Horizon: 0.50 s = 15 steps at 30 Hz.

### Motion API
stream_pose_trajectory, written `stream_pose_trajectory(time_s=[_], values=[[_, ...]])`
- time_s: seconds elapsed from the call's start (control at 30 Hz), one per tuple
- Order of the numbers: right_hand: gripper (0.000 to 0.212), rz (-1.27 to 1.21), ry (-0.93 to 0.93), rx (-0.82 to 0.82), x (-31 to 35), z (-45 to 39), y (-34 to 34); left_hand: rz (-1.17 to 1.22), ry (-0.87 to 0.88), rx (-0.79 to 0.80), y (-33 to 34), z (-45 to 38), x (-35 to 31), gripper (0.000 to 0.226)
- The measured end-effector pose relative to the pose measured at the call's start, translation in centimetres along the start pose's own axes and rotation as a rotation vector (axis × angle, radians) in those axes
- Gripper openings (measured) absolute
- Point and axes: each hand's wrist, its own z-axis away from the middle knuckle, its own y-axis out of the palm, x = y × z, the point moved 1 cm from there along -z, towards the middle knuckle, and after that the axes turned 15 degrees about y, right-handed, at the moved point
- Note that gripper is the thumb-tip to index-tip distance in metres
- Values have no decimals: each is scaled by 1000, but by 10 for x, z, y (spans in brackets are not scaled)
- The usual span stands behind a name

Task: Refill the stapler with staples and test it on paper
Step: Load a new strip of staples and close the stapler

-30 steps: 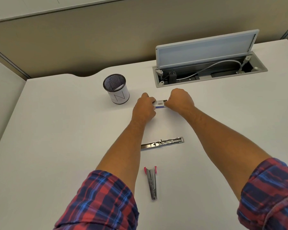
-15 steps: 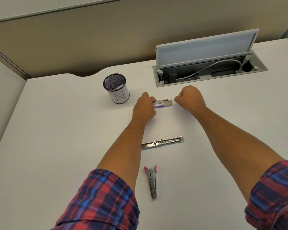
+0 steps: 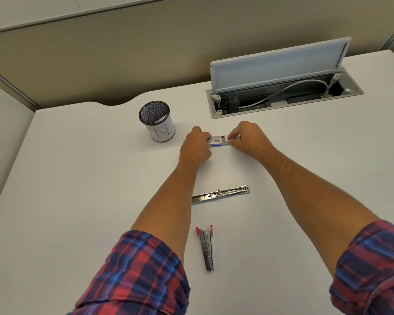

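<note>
A small white staple box (image 3: 217, 140) with a barcode and a blue edge rests on the white desk (image 3: 77, 189). My left hand (image 3: 195, 145) grips its left end. My right hand (image 3: 248, 138) pinches the flap at its right end with thumb and forefinger. Closer to me lies a long metal staple magazine (image 3: 221, 193), lengthwise left to right. Nearer still is the stapler body (image 3: 206, 247), grey metal with pink tabs, pointing toward me. No paper is in view.
A black mesh pen cup (image 3: 157, 121) with a white wrap stands left of the box. An open cable hatch (image 3: 282, 92) with raised lid and grey cord sits at the back right. A partition wall runs behind the desk.
My right hand pulled away to the right half a second ago, leaving the box end open, and has now come back to the box's right end. My left hand stayed put.
</note>
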Motion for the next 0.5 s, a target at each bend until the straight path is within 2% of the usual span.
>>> stream_pose_trajectory(time_s=[0.27,0.5], values=[[32,-58,19,-3,4,3,5,-8,7,1,2,-1,2,37],[27,-92,63,-26,10,4,14,-31,20,-14,6,-2,7,33]])
